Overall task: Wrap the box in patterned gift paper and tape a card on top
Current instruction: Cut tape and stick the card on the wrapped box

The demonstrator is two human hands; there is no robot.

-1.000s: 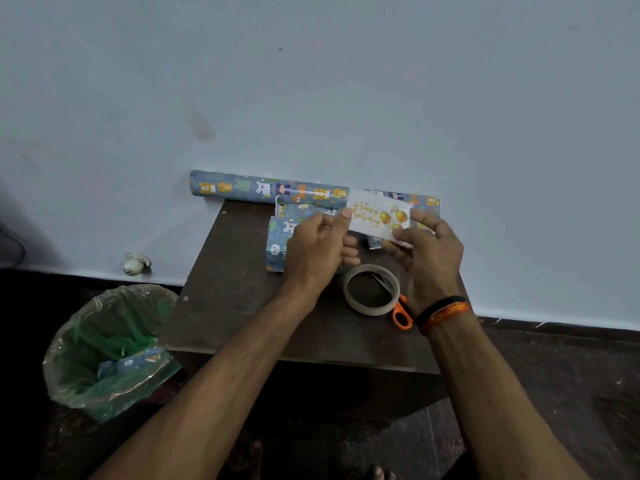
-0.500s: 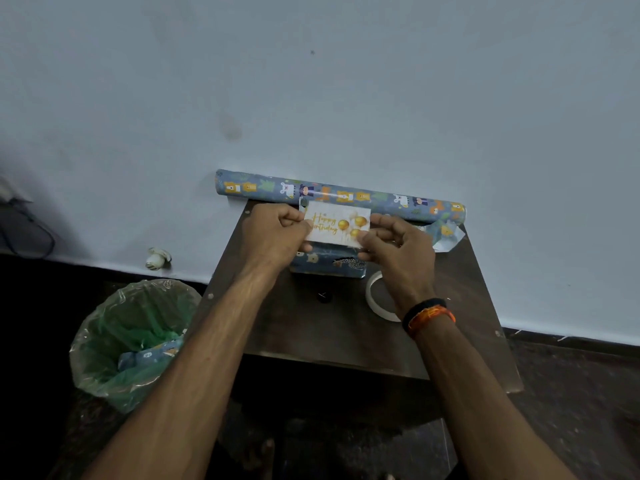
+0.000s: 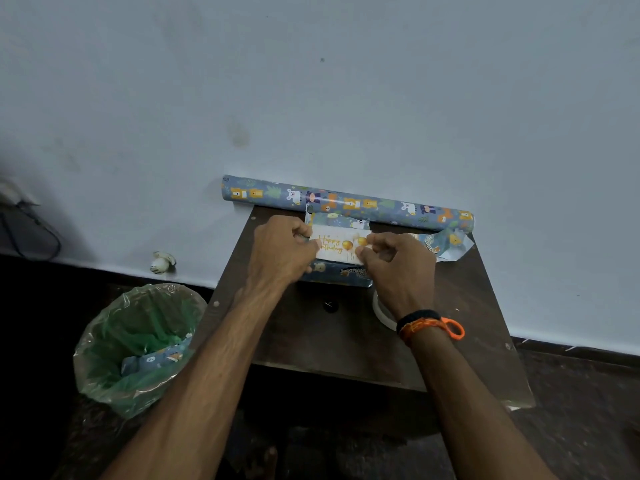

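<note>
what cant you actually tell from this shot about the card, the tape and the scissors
Head view:
- Card: its ends hidden under the left hand and right hand; whether tape holds it cannot be seen.
- Tape roll: mostly behind the right wrist.
- Scissors: only an orange loop shows past the wrist.

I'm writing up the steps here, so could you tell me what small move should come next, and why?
Probably lower the card flat onto the wrapped box and press it down. The left hand and right hand each pinch one end of the card right over the box's top, and the tape roll lies just behind the right wrist, ready for fixing it afterwards.
</note>
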